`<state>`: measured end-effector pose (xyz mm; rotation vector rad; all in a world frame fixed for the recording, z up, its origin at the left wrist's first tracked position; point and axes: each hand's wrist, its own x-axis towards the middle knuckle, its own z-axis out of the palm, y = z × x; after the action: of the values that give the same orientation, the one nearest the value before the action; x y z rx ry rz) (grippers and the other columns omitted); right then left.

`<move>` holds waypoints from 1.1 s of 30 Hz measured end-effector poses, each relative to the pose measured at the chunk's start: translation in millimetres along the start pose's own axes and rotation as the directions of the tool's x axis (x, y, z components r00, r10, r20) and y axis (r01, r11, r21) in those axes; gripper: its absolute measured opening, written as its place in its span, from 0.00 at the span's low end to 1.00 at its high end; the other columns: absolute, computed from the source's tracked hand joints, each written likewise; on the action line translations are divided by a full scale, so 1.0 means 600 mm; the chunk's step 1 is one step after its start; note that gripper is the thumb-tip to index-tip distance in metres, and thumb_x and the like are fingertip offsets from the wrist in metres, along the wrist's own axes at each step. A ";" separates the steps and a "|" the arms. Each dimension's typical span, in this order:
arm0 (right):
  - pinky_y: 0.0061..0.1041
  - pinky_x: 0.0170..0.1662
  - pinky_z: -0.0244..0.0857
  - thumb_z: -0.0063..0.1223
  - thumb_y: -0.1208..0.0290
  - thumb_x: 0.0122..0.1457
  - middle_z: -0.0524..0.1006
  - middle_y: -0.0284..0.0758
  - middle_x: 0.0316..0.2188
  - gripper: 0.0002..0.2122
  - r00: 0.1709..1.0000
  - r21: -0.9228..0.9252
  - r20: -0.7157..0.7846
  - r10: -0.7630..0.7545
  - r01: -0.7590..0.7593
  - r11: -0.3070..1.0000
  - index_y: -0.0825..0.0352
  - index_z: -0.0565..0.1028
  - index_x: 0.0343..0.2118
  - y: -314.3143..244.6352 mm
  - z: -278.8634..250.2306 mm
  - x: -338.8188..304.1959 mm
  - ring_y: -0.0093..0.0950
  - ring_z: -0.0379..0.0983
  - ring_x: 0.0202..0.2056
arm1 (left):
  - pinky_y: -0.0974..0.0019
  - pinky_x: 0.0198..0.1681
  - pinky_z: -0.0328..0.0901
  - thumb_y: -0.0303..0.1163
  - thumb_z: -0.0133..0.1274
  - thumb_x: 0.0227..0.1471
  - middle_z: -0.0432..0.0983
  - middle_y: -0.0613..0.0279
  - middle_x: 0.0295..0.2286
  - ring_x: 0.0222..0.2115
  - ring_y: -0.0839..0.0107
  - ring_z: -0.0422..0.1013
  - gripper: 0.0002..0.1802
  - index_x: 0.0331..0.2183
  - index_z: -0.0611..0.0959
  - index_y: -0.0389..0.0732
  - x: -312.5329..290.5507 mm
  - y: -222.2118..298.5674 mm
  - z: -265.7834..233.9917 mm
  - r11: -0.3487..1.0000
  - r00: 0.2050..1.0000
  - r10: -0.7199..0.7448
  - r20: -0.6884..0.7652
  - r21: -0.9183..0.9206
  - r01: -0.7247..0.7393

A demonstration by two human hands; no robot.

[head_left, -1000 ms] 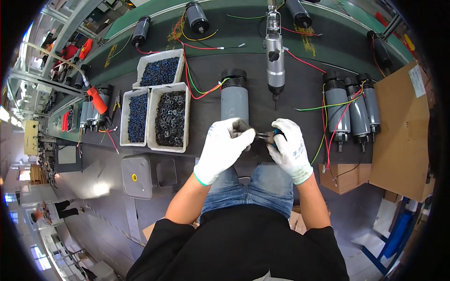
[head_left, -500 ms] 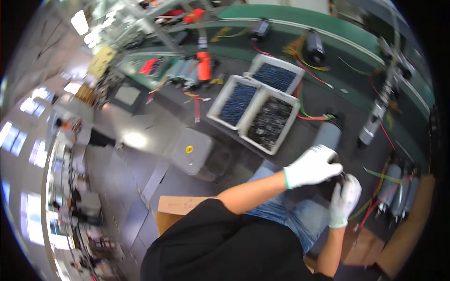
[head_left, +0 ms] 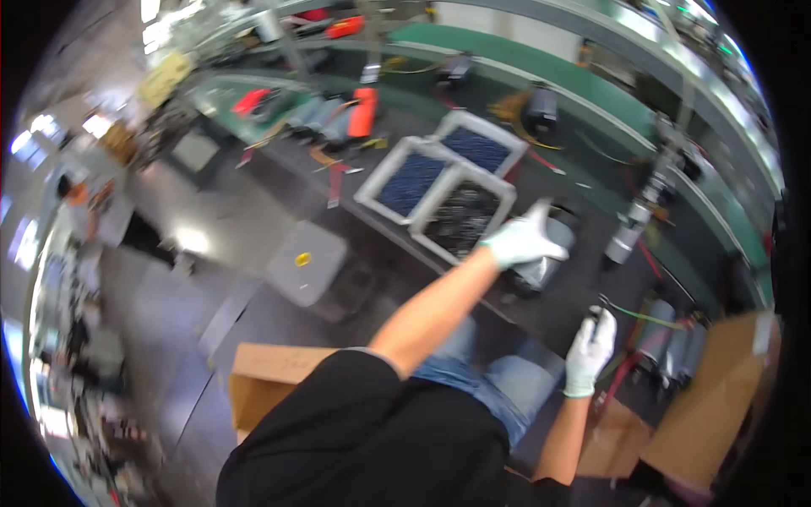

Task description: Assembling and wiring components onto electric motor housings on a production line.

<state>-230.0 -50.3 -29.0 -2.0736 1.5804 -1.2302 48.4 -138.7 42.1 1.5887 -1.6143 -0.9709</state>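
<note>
My left hand (head_left: 522,241), in a white glove, is stretched out over a grey cylindrical motor (head_left: 547,264) lying on the bench. Its fingers are spread at the near edge of a white tray of dark metal parts (head_left: 461,220), and nothing shows in them. My right hand (head_left: 588,353), also gloved, is lower and nearer my lap, closed around a small dark part (head_left: 601,308) with thin green and red wires trailing to the right.
Two more white trays of bluish parts (head_left: 412,182) (head_left: 478,149) stand behind. A power screwdriver (head_left: 632,230) hangs to the right. Grey motors (head_left: 666,331) stand by a cardboard sheet (head_left: 718,397). A cardboard box (head_left: 269,380) sits by my left hip. A green belt (head_left: 591,84) runs behind.
The view has swung to the left. My left hand has left my right hand and reached out toward the tray of dark parts. My right hand still holds the small part.
</note>
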 end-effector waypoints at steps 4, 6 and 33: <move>0.39 0.51 0.71 0.59 0.78 0.58 0.78 0.44 0.42 0.12 0.987 0.085 0.157 0.012 -0.026 0.996 0.71 0.77 0.45 -0.065 -0.094 0.073 0.45 0.76 0.44 | 0.55 0.60 0.68 0.39 0.78 0.35 0.73 0.39 0.55 0.55 0.51 0.74 0.67 0.69 0.56 0.33 -0.053 -0.018 0.002 0.956 0.916 0.185 -0.357 -0.150 -0.252; 0.40 0.49 0.71 0.61 0.79 0.54 0.78 0.45 0.40 0.12 0.965 -0.020 0.192 -0.180 0.187 0.982 0.71 0.77 0.42 -0.115 -0.148 0.131 0.46 0.76 0.41 | 0.54 0.59 0.69 0.36 0.80 0.31 0.73 0.40 0.54 0.54 0.51 0.74 0.67 0.68 0.59 0.34 -0.079 -0.036 0.023 0.792 0.882 0.249 -0.401 -0.439 -0.423; 0.34 0.35 0.59 0.65 0.62 0.44 0.69 0.33 0.31 0.14 0.454 -0.135 0.680 -0.576 0.849 0.510 0.59 0.72 0.30 -0.266 -0.186 0.289 0.33 0.66 0.33 | 0.56 0.50 0.76 0.43 0.81 0.26 0.79 0.45 0.45 0.43 0.54 0.81 0.57 0.54 0.72 0.23 -0.158 -0.019 0.042 0.824 0.760 0.547 -0.351 0.065 -0.563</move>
<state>-197.6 -113.1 222.2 -3.2464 0.6598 -0.2264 36.2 -42.6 23.7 1.0598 -1.6386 -0.3659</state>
